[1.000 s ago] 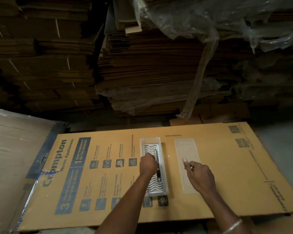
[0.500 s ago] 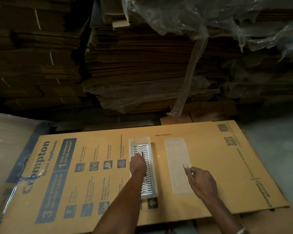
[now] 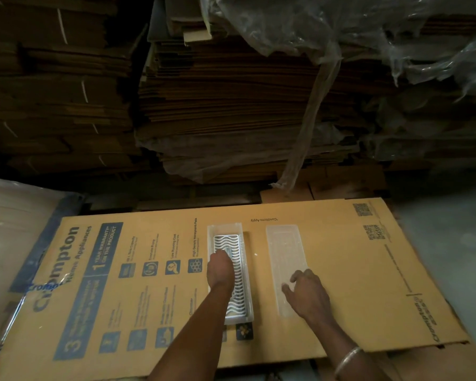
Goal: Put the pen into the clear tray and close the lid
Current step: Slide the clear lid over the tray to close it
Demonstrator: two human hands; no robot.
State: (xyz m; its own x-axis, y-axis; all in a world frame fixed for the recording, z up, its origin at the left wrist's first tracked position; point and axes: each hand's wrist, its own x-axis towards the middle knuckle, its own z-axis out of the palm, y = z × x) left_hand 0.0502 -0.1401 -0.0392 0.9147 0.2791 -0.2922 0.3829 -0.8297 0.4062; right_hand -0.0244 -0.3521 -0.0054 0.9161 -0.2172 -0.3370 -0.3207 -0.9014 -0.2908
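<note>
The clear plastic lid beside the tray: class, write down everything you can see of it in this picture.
The clear, long rectangular plastic lid looks thin, frosted and faintly ribbed, with rounded corners. It lies flat on the printed brown cardboard sheet, lengthwise beside the clear tray with the white wavy insert, to its right with a bare strip of cardboard between them, so the tray is not yet closed. The right hand rests its fingers on the lid's near end. The left hand is in the tray.

My clear tray (image 3: 246,273) lies flat near the middle of the cardboard sheet (image 3: 341,270), long way pointing away from me. It has a wavy white bottom. Its clear lid (image 3: 285,251) lies flat just to the right, off the tray. The pen is mostly hidden.
</note>
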